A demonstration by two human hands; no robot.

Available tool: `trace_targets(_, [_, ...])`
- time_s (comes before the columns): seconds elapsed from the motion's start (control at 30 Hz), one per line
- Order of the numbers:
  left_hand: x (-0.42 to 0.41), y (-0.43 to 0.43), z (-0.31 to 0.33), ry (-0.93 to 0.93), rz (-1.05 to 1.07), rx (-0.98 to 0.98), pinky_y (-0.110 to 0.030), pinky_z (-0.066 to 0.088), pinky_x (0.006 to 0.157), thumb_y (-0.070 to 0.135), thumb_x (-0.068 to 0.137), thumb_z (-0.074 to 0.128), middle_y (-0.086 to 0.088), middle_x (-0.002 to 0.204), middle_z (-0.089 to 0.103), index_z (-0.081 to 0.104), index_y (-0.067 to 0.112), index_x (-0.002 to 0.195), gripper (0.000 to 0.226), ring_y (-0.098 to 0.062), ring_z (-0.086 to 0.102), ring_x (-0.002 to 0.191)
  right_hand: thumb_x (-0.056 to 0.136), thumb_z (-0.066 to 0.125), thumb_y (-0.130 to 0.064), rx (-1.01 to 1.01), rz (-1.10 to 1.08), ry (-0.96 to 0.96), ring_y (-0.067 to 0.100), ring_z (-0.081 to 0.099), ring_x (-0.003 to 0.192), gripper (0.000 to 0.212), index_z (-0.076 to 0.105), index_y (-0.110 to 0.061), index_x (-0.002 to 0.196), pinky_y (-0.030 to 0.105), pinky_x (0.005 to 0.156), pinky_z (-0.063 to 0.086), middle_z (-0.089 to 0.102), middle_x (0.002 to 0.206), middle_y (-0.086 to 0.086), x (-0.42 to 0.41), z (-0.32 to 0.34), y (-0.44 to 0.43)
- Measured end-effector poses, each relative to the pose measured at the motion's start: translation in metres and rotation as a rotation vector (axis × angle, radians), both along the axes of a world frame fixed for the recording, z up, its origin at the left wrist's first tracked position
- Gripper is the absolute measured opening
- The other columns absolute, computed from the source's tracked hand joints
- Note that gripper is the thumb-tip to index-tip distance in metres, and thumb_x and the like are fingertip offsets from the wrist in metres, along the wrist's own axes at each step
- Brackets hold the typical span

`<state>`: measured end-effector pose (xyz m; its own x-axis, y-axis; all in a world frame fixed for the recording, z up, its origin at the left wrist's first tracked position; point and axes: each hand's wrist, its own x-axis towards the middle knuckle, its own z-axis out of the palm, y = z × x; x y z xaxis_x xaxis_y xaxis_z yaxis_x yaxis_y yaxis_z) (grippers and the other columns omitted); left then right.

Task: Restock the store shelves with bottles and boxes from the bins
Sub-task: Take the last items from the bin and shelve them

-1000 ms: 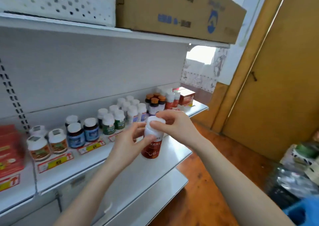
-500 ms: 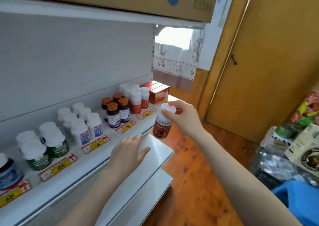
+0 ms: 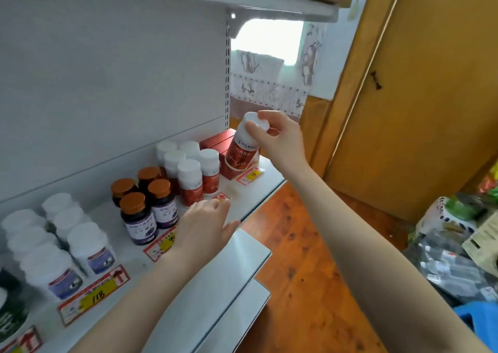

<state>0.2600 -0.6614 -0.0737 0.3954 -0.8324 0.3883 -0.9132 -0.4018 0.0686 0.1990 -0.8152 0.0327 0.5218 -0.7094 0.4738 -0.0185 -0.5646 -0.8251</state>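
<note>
We see the right hand (image 3: pixel 281 141) pinching the white cap of a red-labelled bottle (image 3: pixel 241 151), held tilted in the air just in front of the red box (image 3: pixel 215 141). Left of the red box stand matching bottles (image 3: pixel 199 173). Further left, the left hand (image 3: pixel 204 226) rests loose-fingered on the shelf (image 3: pixel 242 199) edge, holding nothing.

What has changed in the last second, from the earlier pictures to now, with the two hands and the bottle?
The left hand let go of the red-label bottle and dropped to the front of the shelf. The right hand, gripping the cap, carried the bottle toward the right end of the shelf, next to the matching bottles and in front of the red boxes. The bottles standing on the shelf did not move.
</note>
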Motion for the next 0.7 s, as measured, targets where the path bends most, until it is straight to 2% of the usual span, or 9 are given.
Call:
trace_targets(0.1, [0.007,-0.015,0.005,-0.022,0.044,-0.057,-0.033,0.052,0.053,0.040,0.071,0.057,-0.003,0.072,0.068,0.067,0.011,0.082,0.033,-0.025,0.065,0.062,0.082,0.067,-0.031,-0.028,0.084,0.004,0.009,0.055,0.092,0.033,0.063,-0.014,0.110,0.023,0.084,0.046,0.060,0.099,-0.009,0.033,0.002,-0.019])
trace_targets(0.2, [0.015,-0.030,0.007,-0.067,0.138,-0.088,-0.025,0.051,0.053,0.045,0.075,0.042,-0.002,0.070,0.068,0.069,0.011,0.082,0.044,-0.022,0.065,0.061,0.083,0.067,-0.030,-0.037,0.198,0.016,0.016,0.058,0.093,0.035,0.062,-0.012,0.113,0.031,0.086,0.049,0.064,0.106,0.000,0.071,0.005,-0.035])
trace_targets(0.33, [0.016,-0.046,0.010,-0.053,0.296,-0.101,-0.022,0.051,0.054,0.047,0.074,0.039,-0.001,0.072,0.068,0.070,0.010,0.085,0.050,-0.021,0.066,0.063,0.082,0.069,-0.026,-0.014,0.365,0.014,0.022,0.060,0.090,0.033,0.063,-0.011,0.111,0.038,0.086,0.051,0.066,0.105,0.008,0.121,0.006,-0.053])
trace_targets(0.5, [0.009,-0.057,0.016,-0.047,0.504,-0.079,-0.023,0.054,0.056,0.049,0.076,0.043,0.004,0.075,0.069,0.070,0.013,0.088,0.046,-0.016,0.066,0.067,0.082,0.068,-0.022,0.022,0.570,0.079,0.013,0.055,0.087,0.033,0.063,-0.012,0.113,0.019,0.074,0.043,0.065,0.106,0.007,0.179,0.002,-0.067])
trace_targets(0.6, [0.001,-0.057,0.015,-0.060,0.628,-0.049,-0.021,0.054,0.056,0.049,0.077,0.043,0.006,0.076,0.069,0.071,0.015,0.088,0.045,-0.013,0.067,0.068,0.082,0.067,-0.022,0.015,0.654,0.157,0.012,0.050,0.084,0.033,0.062,-0.012,0.114,0.012,0.061,0.039,0.060,0.096,0.003,0.206,-0.008,-0.068])
trace_targets(0.63, [-0.001,-0.058,0.015,-0.062,0.656,-0.041,-0.021,0.054,0.057,0.049,0.077,0.041,0.006,0.077,0.070,0.071,0.015,0.089,0.047,-0.012,0.067,0.069,0.082,0.067,-0.022,0.003,0.667,0.192,0.012,0.048,0.085,0.034,0.062,-0.012,0.114,0.013,0.062,0.038,0.057,0.095,0.000,0.212,-0.013,-0.070])
trace_targets(0.7, [-0.004,-0.059,0.011,-0.059,0.706,-0.023,-0.022,0.054,0.058,0.046,0.077,0.037,0.004,0.078,0.070,0.072,0.014,0.089,0.049,-0.014,0.067,0.070,0.082,0.067,-0.023,-0.012,0.699,0.254,0.014,0.050,0.090,0.034,0.062,-0.011,0.114,0.017,0.073,0.037,0.059,0.099,0.003,0.221,-0.025,-0.070])
